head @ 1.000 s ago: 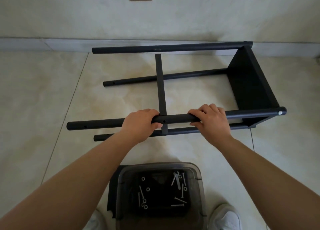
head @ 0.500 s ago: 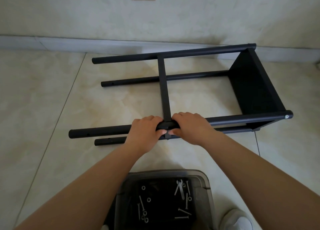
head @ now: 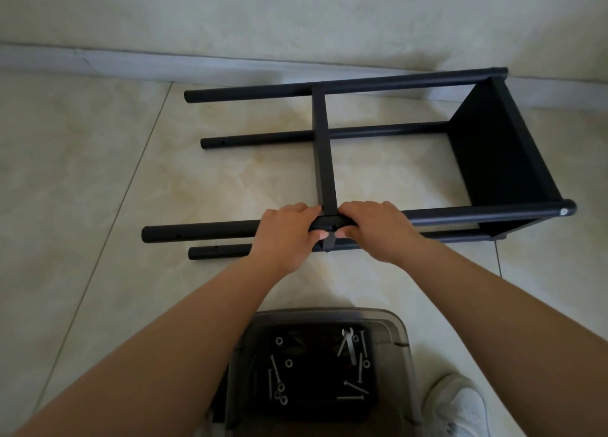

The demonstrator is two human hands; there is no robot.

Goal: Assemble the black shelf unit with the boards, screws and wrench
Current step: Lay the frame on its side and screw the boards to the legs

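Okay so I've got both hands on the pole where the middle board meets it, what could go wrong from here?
1. No screw shows in the hole at that joint, so the middle board may slip off line once the left hand and right hand let go.
2. Fingertips sit right at the joint on the near pole; they could get pinched.
3. The screws lie in the tray by your feet, easily kicked.

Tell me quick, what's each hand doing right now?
Left hand: closed around the near black pole, beside the crossboard.
Right hand: closed around the same pole.
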